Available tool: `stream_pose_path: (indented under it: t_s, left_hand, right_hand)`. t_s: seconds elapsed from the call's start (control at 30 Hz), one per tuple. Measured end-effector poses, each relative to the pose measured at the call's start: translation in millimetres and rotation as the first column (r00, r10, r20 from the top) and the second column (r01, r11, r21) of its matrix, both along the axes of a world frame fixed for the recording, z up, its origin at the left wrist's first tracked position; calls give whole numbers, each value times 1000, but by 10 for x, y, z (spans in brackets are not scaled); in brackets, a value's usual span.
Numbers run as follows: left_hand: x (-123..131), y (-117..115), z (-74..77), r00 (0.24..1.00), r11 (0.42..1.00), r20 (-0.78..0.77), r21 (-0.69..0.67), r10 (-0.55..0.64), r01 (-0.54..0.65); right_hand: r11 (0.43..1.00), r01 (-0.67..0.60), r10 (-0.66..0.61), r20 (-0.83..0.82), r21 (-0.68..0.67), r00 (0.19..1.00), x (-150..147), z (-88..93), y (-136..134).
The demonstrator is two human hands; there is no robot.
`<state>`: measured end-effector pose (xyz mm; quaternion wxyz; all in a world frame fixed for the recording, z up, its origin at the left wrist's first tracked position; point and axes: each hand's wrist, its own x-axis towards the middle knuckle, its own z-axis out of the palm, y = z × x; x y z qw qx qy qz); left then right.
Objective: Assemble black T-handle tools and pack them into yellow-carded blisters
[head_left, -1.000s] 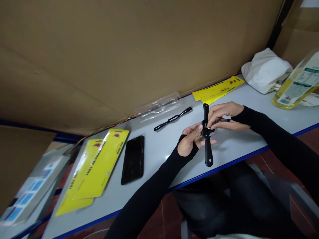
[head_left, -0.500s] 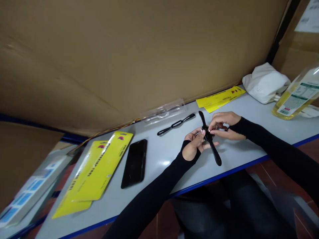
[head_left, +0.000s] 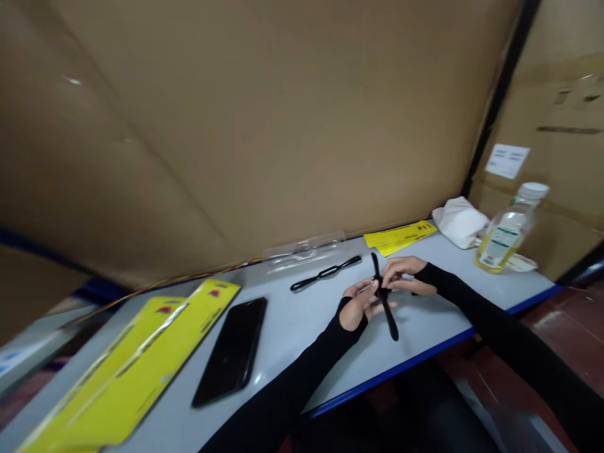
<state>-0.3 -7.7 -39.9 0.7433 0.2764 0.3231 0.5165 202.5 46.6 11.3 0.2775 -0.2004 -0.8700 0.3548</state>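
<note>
Between my two hands is a black spokeshave, its long handles pointing away from me and back towards me. My left hand grips its middle, with the thumb on top and some fingers underneath. Fingertips of my right hand pinch at the same middle part from the right; any small piece between them is too small to make out. A second black spokeshave body, with an open slot in its centre, lies on the table to the left of my hands.
Clear plastic packaging lies along the cardboard wall. Yellow cards and a black phone are at left. More yellow cards, a white cloth bundle and a bottle of yellow liquid stand along the back right.
The camera view has tilted up and shifted, so the table sits lower and the whole bottle shows. Both hands remain on the spokeshave, with little visible change in their grip.
</note>
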Motion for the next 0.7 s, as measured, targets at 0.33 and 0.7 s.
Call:
stream_pose_path:
  t_s: [0.33, 0.7]
  left_hand:
    - [99, 378, -421, 992, 998, 114, -13, 61, -60]
    - [33, 456, -247, 934, 949, 183, -125, 307, -288]
  right_hand:
    - [926, 377, -376, -52, -2, 925, -8, -539, 165]
    - [916, 394, -400, -165, -70, 901, -396, -525, 347]
